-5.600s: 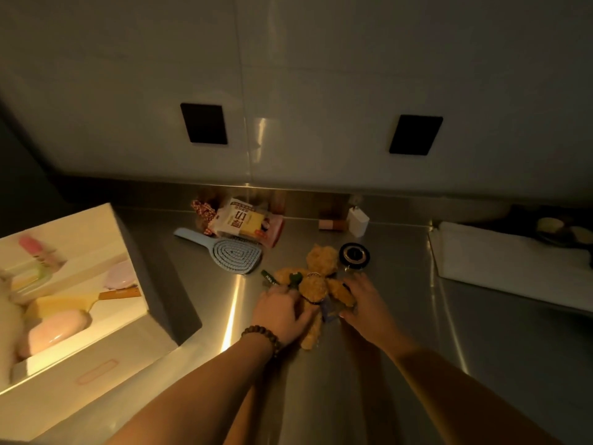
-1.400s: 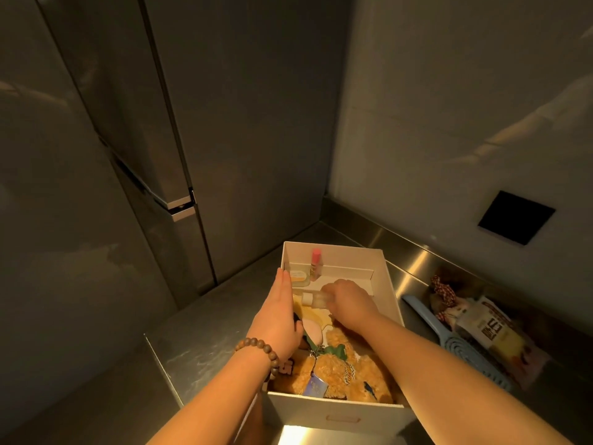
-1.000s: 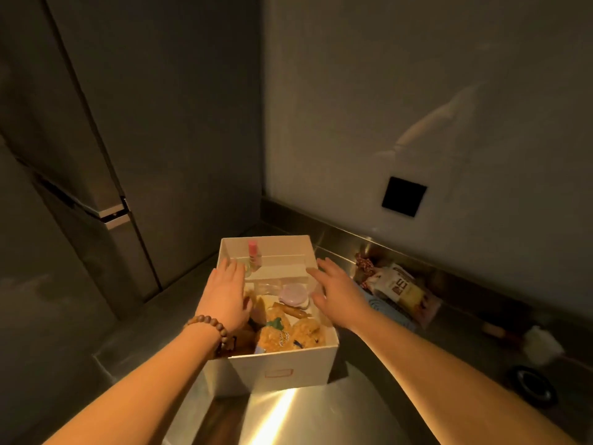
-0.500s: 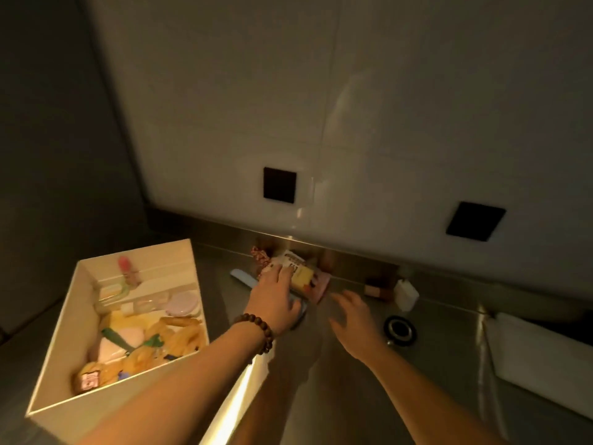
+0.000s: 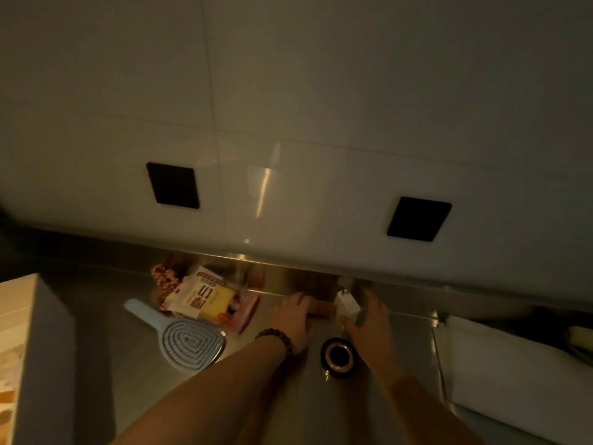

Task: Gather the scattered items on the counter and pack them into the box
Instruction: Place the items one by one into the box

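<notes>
Box [image 5: 35, 342]: white, 1 of them, at the far left edge of the counter [image 5: 394, 406], only its right wall and a strip of lit interior in view; contents too cut off to count. Well apart from both hands.

Loose items on the steel counter, approx 6:
- 1 light-blue hairbrush [image 5: 184, 340], bristle side up, handle pointing back-left, lying nearest the box.
- 1 snack packet [image 5: 208, 298], white/yellow w/ red print, just behind the brush head.
- 1 reddish beaded/braided thing [image 5: 163, 281], at the packet's back-left corner, touching or overlapping it; can't tell what it is.
- 1 small tan cylinder [image 5: 322, 308], lying on its side by the back wall, between the 2 hands.
- 1 small white bottle [image 5: 346, 305], just right of the cylinder.
- 1 round black compact [image 5: 337, 357] w/ gold-ish ring, nearer the viewer, between the 2 wrists.

Left hand [image 5: 293, 319], bead bracelet [image 5: 277, 340] on the wrist, palm down, fingers reaching the cylinder's left end; blurred, so can't tell if it grips it yet. Right hand [image 5: 369, 322] spread open, fingers apart, around the right side of the white bottle, not closed on it.

1 white folded cloth [image 5: 513, 374] at the right of the counter. 2 black square plates [image 5: 172, 185] on the tiled wall.
</notes>
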Tool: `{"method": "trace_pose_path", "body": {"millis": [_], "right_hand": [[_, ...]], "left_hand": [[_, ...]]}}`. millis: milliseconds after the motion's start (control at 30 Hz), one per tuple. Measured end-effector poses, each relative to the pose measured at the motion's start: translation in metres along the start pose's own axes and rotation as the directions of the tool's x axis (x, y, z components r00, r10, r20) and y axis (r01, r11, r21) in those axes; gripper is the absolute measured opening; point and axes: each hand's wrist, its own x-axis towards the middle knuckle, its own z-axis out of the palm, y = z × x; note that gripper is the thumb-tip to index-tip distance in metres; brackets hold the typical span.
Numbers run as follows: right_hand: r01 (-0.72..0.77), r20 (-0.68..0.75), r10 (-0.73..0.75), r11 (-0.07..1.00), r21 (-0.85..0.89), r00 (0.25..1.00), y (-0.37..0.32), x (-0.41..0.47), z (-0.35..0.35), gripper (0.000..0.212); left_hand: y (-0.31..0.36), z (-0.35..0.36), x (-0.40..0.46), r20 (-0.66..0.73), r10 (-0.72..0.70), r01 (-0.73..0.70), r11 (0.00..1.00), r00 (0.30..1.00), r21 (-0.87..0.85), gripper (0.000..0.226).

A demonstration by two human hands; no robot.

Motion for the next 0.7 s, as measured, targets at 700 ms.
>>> {"method": "trace_pose_path", "body": {"millis": [700], "right_hand": [[0.312, 0.119, -0.317, 0.948, 0.059, 0.941, -0.132, -0.040, 0.007, 0.027]], "left_hand": [[-0.053, -0.134, -0.052, -0.318, -0.098, 0.020, 0.971, 0.943, -0.240, 0.020]]}}
